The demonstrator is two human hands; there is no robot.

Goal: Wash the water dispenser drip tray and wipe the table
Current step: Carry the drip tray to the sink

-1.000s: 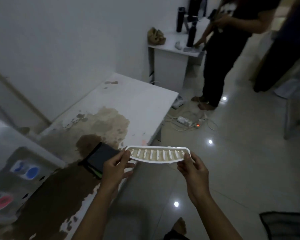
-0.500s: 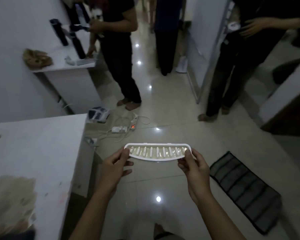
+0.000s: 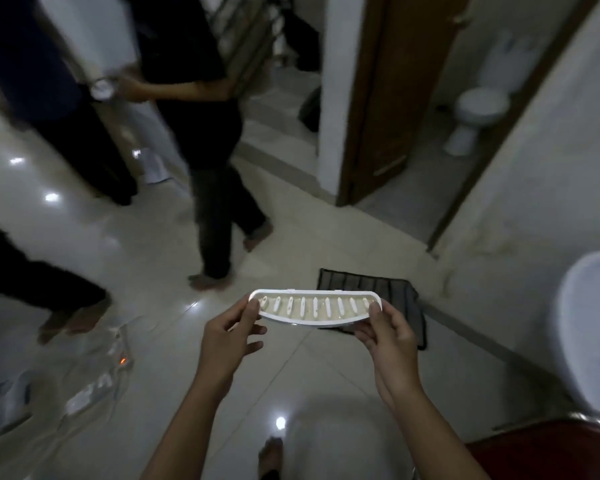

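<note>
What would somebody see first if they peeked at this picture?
Right in the middle, the white drip tray with its row of slots, held level over the shiny floor, with the left hand pinching one end and the right hand the other. Just behind it a dark mat lies on the tiles. Barefoot people in dark clothes stand on the left, and a white toilet shows through the open doorway at upper right.

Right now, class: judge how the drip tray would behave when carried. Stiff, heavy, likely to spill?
The drip tray probably is stiff: held only at its ends, it shows no sag. Likely light, since fingertips suffice. Its shallow rim might spill any liquid if tilted.
</note>
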